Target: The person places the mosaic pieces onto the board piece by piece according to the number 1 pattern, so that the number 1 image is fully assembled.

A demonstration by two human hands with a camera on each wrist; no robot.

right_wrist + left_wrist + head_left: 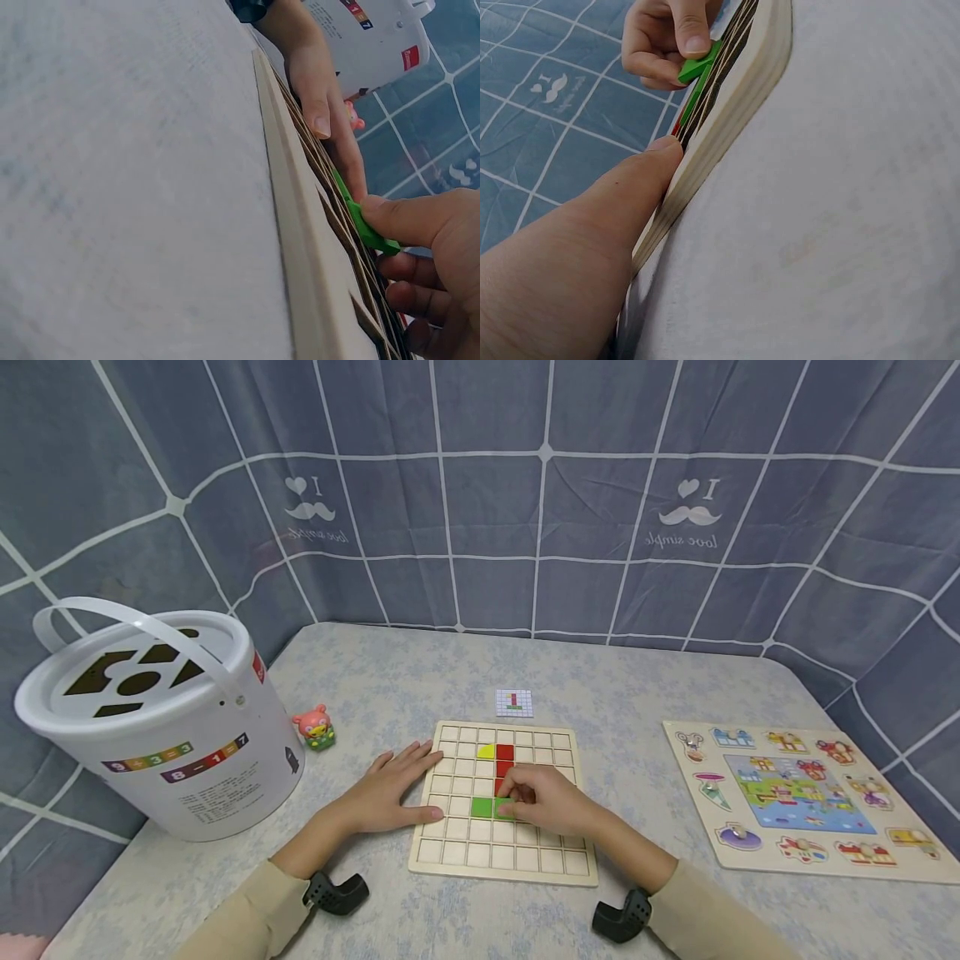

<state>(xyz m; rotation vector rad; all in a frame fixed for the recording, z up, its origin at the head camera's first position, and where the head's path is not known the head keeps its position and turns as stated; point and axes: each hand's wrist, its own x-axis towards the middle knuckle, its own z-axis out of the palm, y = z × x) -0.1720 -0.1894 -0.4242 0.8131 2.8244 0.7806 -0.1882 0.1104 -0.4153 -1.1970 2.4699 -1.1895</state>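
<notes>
A wooden grid board [502, 857] lies on the table. My right hand [551, 797] pinches a green square tile [697, 69] between thumb and fingers; it is tilted at the grid, just right of another green tile [482, 807] lying in a cell. Above them runs a column of red tiles [506, 752], its lower end partly hidden by the right hand. A yellow piece [487, 752] sits left of the top red tile. My left hand [390, 789] rests with fingers spread at the board's left edge, its thumb [664, 144] on the rim.
Behind the board lies a small card [513, 702] printed with a coloured grid pattern. A white lidded bucket [217, 760] and a pink toy figure [315, 727] stand at the left. At the right is a wooden picture puzzle [765, 852]. A grid-patterned curtain [495, 510] closes off the back.
</notes>
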